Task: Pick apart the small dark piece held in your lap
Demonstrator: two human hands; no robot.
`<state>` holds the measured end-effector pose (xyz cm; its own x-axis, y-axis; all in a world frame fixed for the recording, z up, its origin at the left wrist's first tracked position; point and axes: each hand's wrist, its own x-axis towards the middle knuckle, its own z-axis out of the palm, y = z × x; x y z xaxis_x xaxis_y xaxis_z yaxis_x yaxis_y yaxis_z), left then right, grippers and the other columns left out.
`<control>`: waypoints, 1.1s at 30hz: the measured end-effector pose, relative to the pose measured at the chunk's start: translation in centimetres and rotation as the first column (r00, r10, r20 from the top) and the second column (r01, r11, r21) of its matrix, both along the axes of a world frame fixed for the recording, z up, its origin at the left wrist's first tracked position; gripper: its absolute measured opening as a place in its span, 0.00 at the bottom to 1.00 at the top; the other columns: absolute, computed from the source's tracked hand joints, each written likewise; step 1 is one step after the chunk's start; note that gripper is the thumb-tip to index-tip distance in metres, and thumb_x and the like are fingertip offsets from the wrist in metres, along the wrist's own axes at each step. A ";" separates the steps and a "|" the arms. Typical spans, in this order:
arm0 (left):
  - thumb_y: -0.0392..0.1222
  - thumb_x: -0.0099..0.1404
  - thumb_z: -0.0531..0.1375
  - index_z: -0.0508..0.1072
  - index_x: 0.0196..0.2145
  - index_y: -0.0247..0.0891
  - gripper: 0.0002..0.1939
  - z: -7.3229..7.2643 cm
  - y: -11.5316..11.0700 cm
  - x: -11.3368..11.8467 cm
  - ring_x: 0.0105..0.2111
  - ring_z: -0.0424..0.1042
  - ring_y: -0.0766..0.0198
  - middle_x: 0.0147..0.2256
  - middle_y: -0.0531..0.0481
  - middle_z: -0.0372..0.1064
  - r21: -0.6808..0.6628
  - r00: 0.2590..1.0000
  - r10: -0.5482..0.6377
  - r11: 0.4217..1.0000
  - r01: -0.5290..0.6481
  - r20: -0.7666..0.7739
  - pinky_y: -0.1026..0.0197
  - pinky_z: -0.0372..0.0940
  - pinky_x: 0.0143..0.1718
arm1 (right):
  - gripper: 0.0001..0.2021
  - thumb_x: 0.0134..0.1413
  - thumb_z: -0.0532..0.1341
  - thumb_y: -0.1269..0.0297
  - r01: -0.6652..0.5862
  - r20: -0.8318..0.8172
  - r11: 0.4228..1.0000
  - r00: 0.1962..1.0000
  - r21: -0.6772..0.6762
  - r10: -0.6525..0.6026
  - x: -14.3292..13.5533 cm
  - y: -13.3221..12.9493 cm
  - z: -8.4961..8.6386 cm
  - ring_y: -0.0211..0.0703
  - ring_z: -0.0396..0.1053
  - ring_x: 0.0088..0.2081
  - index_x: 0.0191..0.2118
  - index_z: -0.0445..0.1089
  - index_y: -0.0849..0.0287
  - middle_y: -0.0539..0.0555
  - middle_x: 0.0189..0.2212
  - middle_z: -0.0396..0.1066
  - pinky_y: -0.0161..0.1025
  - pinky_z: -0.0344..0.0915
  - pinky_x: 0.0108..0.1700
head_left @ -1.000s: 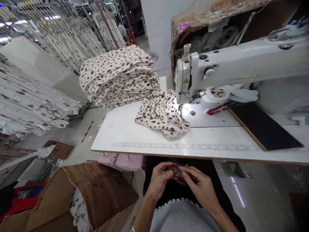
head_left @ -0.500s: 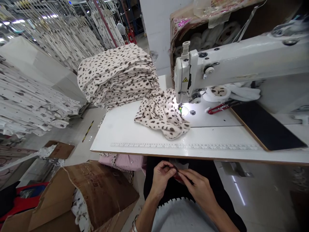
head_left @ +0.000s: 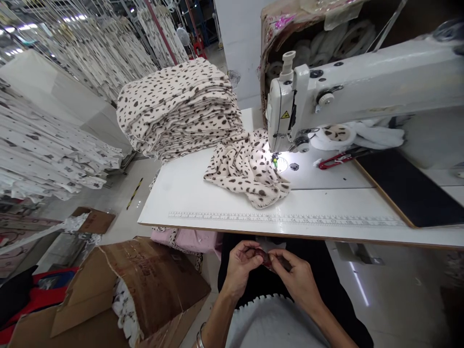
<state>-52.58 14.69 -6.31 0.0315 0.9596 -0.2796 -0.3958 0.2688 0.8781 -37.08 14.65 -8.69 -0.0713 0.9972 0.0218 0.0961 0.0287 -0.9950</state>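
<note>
Both hands — left hand (head_left: 242, 265) | right hand (head_left: 295, 276) — pinch small dark object (head_left: 266, 257)

Left of the sewing machine (head_left: 326, 92), a loose spotted cloth (head_left: 248, 169) and a tall stack of folded cloth (head_left: 179, 108) block the bench (head_left: 181, 193). In front of the machine, the bench strip along the printed ruler (head_left: 286, 219) lies bare.
</note>
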 end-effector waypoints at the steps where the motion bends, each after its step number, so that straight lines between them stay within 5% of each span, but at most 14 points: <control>1: 0.38 0.50 0.73 0.76 0.40 0.35 0.19 0.0 -0.1 -0.1 0.36 0.71 0.68 0.36 0.48 0.73 -0.006 1.000 -0.004 1.000 0.004 0.019 0.66 0.65 0.40 | 0.17 0.59 0.58 0.48 -0.002 -0.036 0.999 0.999 -0.042 0.001 -0.1 0.0 -0.3 0.45 0.74 0.30 0.36 0.73 0.58 0.54 0.29 0.75 0.38 0.74 0.32; 6: 0.38 0.48 0.74 0.77 0.42 0.35 0.22 0.0 -0.5 -0.1 0.37 0.72 0.67 0.36 0.47 0.75 -0.048 0.997 -0.037 0.998 0.040 0.061 0.65 0.64 0.42 | 0.24 0.55 0.59 0.41 0.007 -0.175 0.983 0.984 -0.182 -0.039 -0.4 -0.2 -1.7 0.50 0.75 0.31 0.38 0.72 0.61 0.58 0.31 0.76 0.44 0.77 0.36; 11: 0.45 0.50 0.73 0.75 0.41 0.32 0.23 0.1 -0.5 -0.2 0.30 0.74 0.63 0.31 0.45 0.74 -0.159 0.991 -0.134 0.978 0.133 0.007 0.61 0.67 0.37 | 0.21 0.55 0.61 0.43 0.022 -0.159 0.986 0.986 -0.168 -0.049 0.2 -0.4 -0.9 0.48 0.75 0.32 0.38 0.73 0.59 0.57 0.32 0.75 0.41 0.75 0.37; 16: 0.63 0.54 0.66 0.74 0.40 0.30 0.30 0.1 0.0 0.1 0.19 0.69 0.66 0.25 0.47 0.70 -0.222 0.979 -0.205 0.955 0.195 -0.023 0.64 0.61 0.22 | 0.12 0.63 0.57 0.54 -0.011 0.090 0.989 0.996 0.150 -0.002 0.6 -0.5 0.4 0.41 0.73 0.35 0.40 0.73 0.54 0.52 0.35 0.74 0.35 0.71 0.36; 20: 0.62 0.52 0.68 0.75 0.39 0.29 0.31 0.2 0.3 0.3 0.18 0.65 0.69 0.24 0.47 0.70 -0.256 0.980 -0.170 0.957 0.138 -0.105 0.65 0.57 0.20 | 0.09 0.65 0.55 0.59 -0.035 0.149 0.953 0.989 0.302 -0.011 0.6 -0.5 0.6 0.39 0.72 0.35 0.41 0.71 0.54 0.51 0.35 0.73 0.34 0.69 0.38; 22: 0.57 0.49 0.71 0.75 0.38 0.29 0.28 0.3 0.3 0.3 0.19 0.66 0.70 0.25 0.48 0.70 -0.256 0.980 -0.176 0.955 0.148 -0.089 0.65 0.58 0.22 | 0.10 0.64 0.56 0.57 -0.013 0.114 0.970 0.993 0.243 -0.015 0.6 -0.5 0.5 0.40 0.72 0.34 0.40 0.72 0.54 0.51 0.34 0.73 0.35 0.70 0.37; 25: 0.47 0.47 0.74 0.75 0.35 0.31 0.22 0.5 0.2 0.1 0.23 0.67 0.70 0.28 0.49 0.70 -0.176 0.992 -0.119 0.978 0.111 -0.034 0.66 0.61 0.27 | 0.16 0.59 0.61 0.48 0.024 -0.126 0.998 0.992 -0.059 -0.031 0.3 -0.6 0.2 0.43 0.72 0.33 0.38 0.72 0.57 0.54 0.33 0.73 0.37 0.72 0.37; 28: 0.40 0.48 0.74 0.76 0.35 0.33 0.18 0.4 0.0 0.0 0.27 0.68 0.70 0.31 0.49 0.71 -0.080 0.999 -0.049 0.996 0.050 0.018 0.66 0.63 0.31 | 0.23 0.50 0.66 0.42 -0.017 -0.397 0.947 0.910 -0.322 -0.118 -0.2 -0.4 -0.3 0.45 0.72 0.33 0.39 0.71 0.59 0.55 0.32 0.73 0.39 0.73 0.39; 33: 0.38 0.48 0.74 0.77 0.36 0.34 0.17 -0.2 -0.4 0.0 0.29 0.69 0.69 0.32 0.48 0.73 -0.057 0.991 -0.039 0.997 0.047 0.129 0.67 0.64 0.31 | 0.26 0.45 0.69 0.41 -0.049 -0.486 0.901 0.854 -0.431 -0.186 -1.1 -0.1 -1.1 0.41 0.70 0.32 0.38 0.71 0.61 0.54 0.31 0.72 0.38 0.73 0.40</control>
